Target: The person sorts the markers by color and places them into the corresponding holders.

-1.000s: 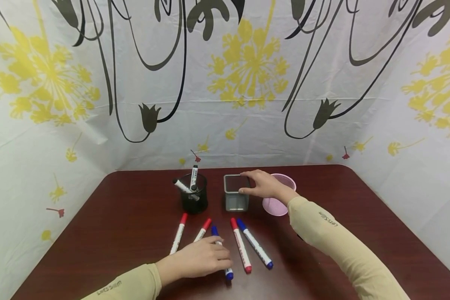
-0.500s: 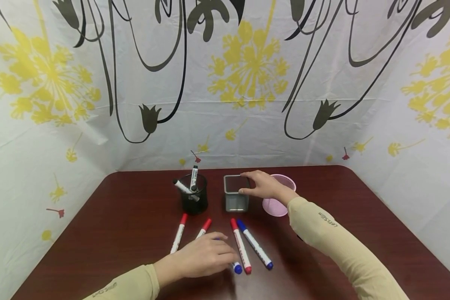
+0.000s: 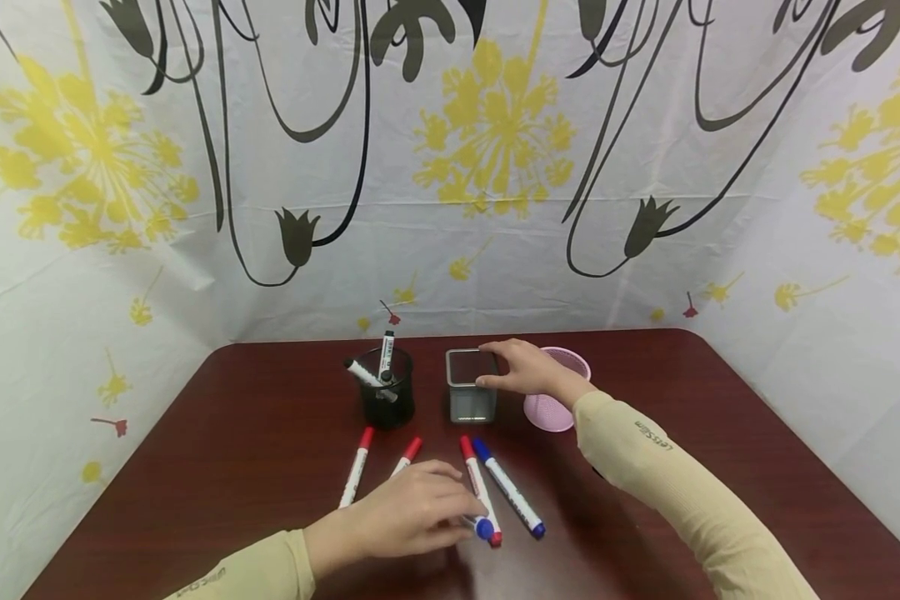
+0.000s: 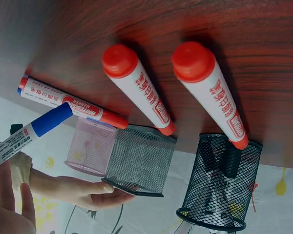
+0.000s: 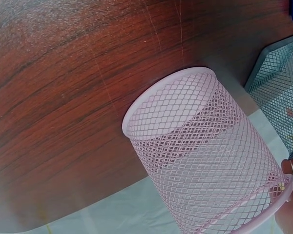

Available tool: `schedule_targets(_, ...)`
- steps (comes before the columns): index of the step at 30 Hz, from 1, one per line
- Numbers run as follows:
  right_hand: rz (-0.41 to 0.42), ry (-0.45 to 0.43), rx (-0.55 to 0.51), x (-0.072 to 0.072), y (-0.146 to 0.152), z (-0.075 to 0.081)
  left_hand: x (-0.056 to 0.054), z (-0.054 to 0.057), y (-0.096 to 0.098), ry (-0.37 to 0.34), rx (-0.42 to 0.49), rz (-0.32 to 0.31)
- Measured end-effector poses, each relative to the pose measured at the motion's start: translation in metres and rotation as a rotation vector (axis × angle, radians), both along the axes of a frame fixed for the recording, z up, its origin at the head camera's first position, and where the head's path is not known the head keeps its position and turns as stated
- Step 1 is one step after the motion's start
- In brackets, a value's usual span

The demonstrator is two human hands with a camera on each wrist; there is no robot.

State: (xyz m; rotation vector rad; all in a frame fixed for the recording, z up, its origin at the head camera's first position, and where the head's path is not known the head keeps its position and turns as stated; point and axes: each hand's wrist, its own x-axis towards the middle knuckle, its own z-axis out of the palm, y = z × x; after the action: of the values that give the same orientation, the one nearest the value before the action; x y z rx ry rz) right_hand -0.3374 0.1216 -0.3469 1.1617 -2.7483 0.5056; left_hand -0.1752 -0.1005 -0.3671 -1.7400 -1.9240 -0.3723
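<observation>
My left hand point(image 3: 412, 510) holds a blue-capped whiteboard marker point(image 4: 19, 142) just above the table; in the head view only its blue end shows past the fingers, overlapping a red marker point(image 3: 477, 477). Farther back, my right hand point(image 3: 525, 368) has its thumb and fingers at the right side of the rim of a square grey mesh pen holder point(image 3: 472, 404). That holder stands upright with no pens showing inside. Under the right forearm stands a round pink mesh pen holder point(image 5: 200, 151), partly hidden by the wrist in the head view.
A round black mesh pen holder point(image 3: 387, 408) with several black-capped markers stands at the back left. Red markers point(image 3: 356, 468) point(image 4: 136, 90) lie left of centre, and a blue marker point(image 3: 512, 490) lies to the right. A patterned curtain hangs behind the table's far edge.
The blue marker under my left hand has been lifted and tilted, moving to the right toward the red marker. My right hand stays at the grey pen holder.
</observation>
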Motion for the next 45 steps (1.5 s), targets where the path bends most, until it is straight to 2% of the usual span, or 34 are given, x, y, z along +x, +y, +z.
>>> schedule_targets(7, -0.009, -0.002, 0.029, -0.001, -0.001, 0.002, 0.001, 0.007, 0.002, -0.102, 0.047, -0.006)
schedule_targets(9, -0.017, -0.009, 0.035, -0.001, -0.001, 0.003, 0.002, 0.010, 0.002, -0.150, 0.064, 0.000)
schedule_targets(17, -0.038, -0.025, 0.045, -0.001, 0.000, 0.004, 0.004, 0.023, 0.003, -0.430, 0.163, -0.008)
schedule_targets(22, -0.045, -0.028, 0.045, -0.002, 0.000, 0.004, 0.001, 0.034, 0.005, -0.578, 0.231, -0.004)
schedule_targets(25, -0.034, -0.023, 0.039, -0.003, 0.000, 0.004, -0.001, 0.042, 0.005, -0.641, 0.265, 0.013)
schedule_targets(27, -0.029, -0.020, 0.033, -0.002, 0.000, 0.005, -0.002, 0.049, 0.004, -0.674, 0.284, 0.026)
schedule_targets(34, -0.012, -0.002, 0.038, -0.003, -0.001, 0.003, -0.002, 0.089, 0.003, -0.775, 0.328, 0.043)
schedule_targets(40, 0.005, -0.004, 0.017, -0.002, -0.001, 0.002, -0.011, 0.105, 0.001, -0.851, 0.347, 0.118)
schedule_targets(45, 0.014, 0.004, 0.013, -0.002, -0.001, 0.001, -0.022, 0.113, 0.003, -0.874, 0.363, 0.159)
